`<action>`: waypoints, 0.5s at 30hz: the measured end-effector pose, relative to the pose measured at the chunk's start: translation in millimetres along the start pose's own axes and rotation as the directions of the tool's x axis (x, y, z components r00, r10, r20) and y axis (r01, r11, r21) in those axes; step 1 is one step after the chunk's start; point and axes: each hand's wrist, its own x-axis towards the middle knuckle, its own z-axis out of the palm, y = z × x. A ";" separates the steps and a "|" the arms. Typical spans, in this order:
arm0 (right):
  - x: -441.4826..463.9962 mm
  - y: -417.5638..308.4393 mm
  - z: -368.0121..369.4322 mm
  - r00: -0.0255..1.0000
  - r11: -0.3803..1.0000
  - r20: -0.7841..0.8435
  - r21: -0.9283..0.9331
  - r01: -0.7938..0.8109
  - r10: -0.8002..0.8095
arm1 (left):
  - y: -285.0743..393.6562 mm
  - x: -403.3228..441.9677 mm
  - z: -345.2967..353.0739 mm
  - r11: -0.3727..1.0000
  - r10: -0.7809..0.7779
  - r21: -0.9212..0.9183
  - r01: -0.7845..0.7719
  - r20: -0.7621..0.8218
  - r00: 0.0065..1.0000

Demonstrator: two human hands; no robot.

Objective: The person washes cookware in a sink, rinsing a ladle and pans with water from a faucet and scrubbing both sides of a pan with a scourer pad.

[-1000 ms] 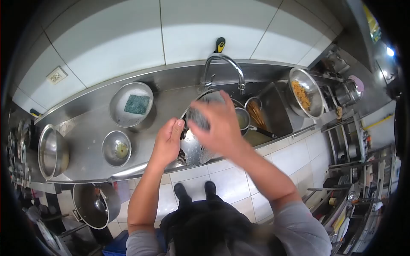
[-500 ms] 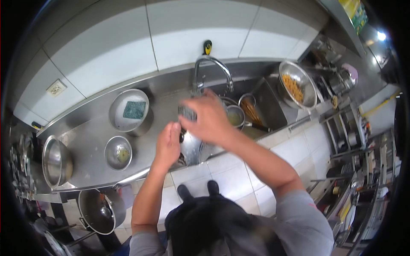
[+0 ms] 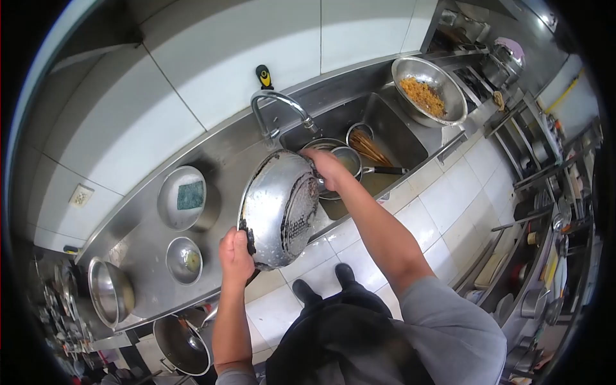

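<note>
A large silver metal pan (image 3: 269, 205) with scorched black patches is tilted up on its side between my hands, its blackened underside turned towards the right. My left hand (image 3: 236, 258) is closed on its near left edge. My right hand (image 3: 327, 168) grips the far right side, close to the sink; its fingertips are partly hidden behind the pan. Just beyond the pan, the curved faucet (image 3: 285, 97) rises from the counter. The sink (image 3: 410, 144) holds a strainer-like pan with a black handle (image 3: 385, 171) and a bundle of brown sticks (image 3: 371, 147) in a round metal rim.
On the steel counter (image 3: 138, 256) at left stand a bowl (image 3: 168, 215) with a green scouring pad (image 3: 190, 196), a small bowl (image 3: 176, 273) and a larger basin (image 3: 102, 289). Right of the sink sits a colander-like bowl (image 3: 452, 106) of orange shreds. A deep pot (image 3: 168, 359) stands below.
My right hand held a grey scrubber over the pan; now it grips the pan's far side and the scrubber is out of sight. The pan has been raised and tilted. My view has turned.
</note>
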 end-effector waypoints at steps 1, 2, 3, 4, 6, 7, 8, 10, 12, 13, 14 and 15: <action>2.6 -3.4 0.6 0.992 0.987 -0.012 -0.108 0.121 -0.123 | 1.6 -0.7 0.9 1.000 0.008 0.003 -0.008 0.007 1.000; -23.3 -28.5 17.3 0.971 0.950 -0.016 -0.211 0.230 -0.239 | 6.7 -3.3 2.2 0.999 0.016 0.033 -0.017 0.014 1.000; -45.1 -49.9 35.5 0.902 0.768 0.090 -0.494 0.408 -0.422 | 8.6 -6.8 2.3 0.998 0.022 0.063 -0.024 0.027 0.999; -57.3 -60.4 44.9 0.807 0.475 0.246 -0.703 0.530 -0.537 | 1.8 -11.2 -0.4 0.997 0.018 0.067 -0.023 0.073 0.997; -30.3 -57.6 35.4 0.871 0.639 0.213 -0.606 0.473 -0.443 | 8.4 -11.3 -0.5 0.997 0.022 0.072 -0.029 0.090 0.996; -16.1 -55.5 31.9 0.913 0.762 0.219 -0.503 0.408 -0.344 | 11.3 -10.2 -0.1 0.997 0.033 0.067 -0.038 0.079 0.996; -19.0 -44.8 24.7 0.962 0.923 0.120 -0.276 0.269 -0.245 | 7.1 -9.2 -2.0 0.997 0.041 0.065 -0.046 0.068 0.997; 27.6 15.2 8.5 0.985 0.999 0.169 -0.015 0.045 -0.041 | -7.1 -11.3 -8.4 1.000 0.003 0.003 -0.003 0.037 0.999; 35.3 18.4 9.2 0.953 0.951 0.263 0.225 -0.213 0.151 | -10.2 -8.9 -13.4 0.997 -0.033 -0.066 0.036 0.042 0.999; 44.9 15.5 8.7 0.970 0.981 0.235 0.166 -0.104 0.063 | -11.1 -8.1 -16.0 0.989 -0.069 -0.124 0.077 0.066 0.995; 42.9 5.6 13.4 0.977 0.994 0.210 0.110 0.008 -0.032 | -14.0 -9.1 -18.4 0.996 -0.054 -0.069 0.059 0.069 0.996; 27.5 -9.6 21.6 0.978 0.993 0.208 0.119 0.003 -0.027 | -13.1 -6.6 -19.1 0.996 -0.059 -0.062 0.064 0.077 0.995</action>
